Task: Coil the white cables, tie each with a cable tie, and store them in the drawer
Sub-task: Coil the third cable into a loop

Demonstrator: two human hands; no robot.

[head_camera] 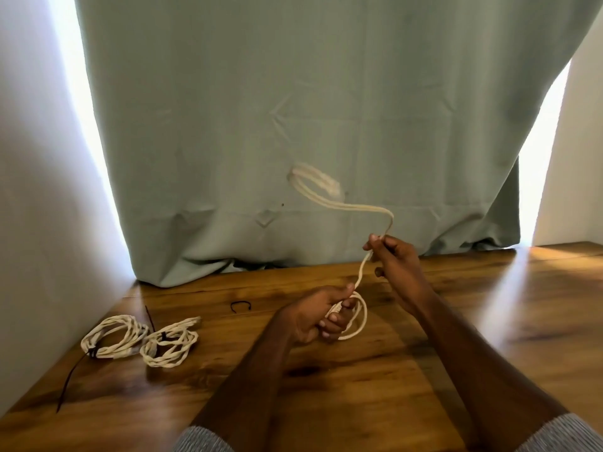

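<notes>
My left hand (321,316) grips a small coil of white cable (357,316) just above the wooden table (456,321). My right hand (391,259), higher and to the right, pinches the same cable where it runs up from the coil. Beyond my right hand the loose end (318,184) swings blurred in the air in front of the curtain. Two coiled white cables lie at the table's left: one (112,336) tied with a black cable tie (70,376) whose long tail points toward me, the other (169,345) tied with a black tie too. No drawer is in view.
A loose curved black cable tie (240,306) lies on the table behind my left hand. A grey-green curtain (293,109) hangs along the table's far edge. A white wall (39,207) borders the table on the left.
</notes>
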